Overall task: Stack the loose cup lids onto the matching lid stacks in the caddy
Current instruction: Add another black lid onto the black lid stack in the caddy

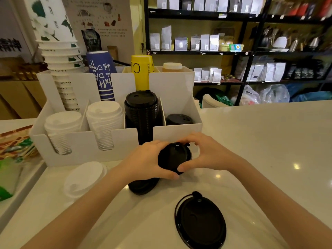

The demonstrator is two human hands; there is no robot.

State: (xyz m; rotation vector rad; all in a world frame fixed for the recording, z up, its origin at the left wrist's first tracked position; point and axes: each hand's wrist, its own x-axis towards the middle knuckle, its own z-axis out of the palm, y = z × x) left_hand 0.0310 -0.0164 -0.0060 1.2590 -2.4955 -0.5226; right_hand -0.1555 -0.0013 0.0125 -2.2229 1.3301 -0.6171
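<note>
Both hands hold a short stack of black lids (173, 158) just above the counter, in front of the white caddy (177, 131). My left hand (149, 159) grips its left side and my right hand (206, 153) its right side. The stack reaches down to the counter under my left wrist. In the caddy stand two white lid stacks (62, 123) (105, 114), a tall black lid stack (142, 108) and a low black lid stack (179, 119) in the right compartment. A loose black lid (201, 220) lies near me. Loose white lids (84, 178) lie at the left.
Paper cup stacks stand in the caddy's back row: white (61, 56), blue (102, 74) and yellow (142, 72). A tray with green packets (10, 169) sits at the far left. The white counter (269, 141) stretches to the right. Dark shelves with bags (206, 42) stand behind.
</note>
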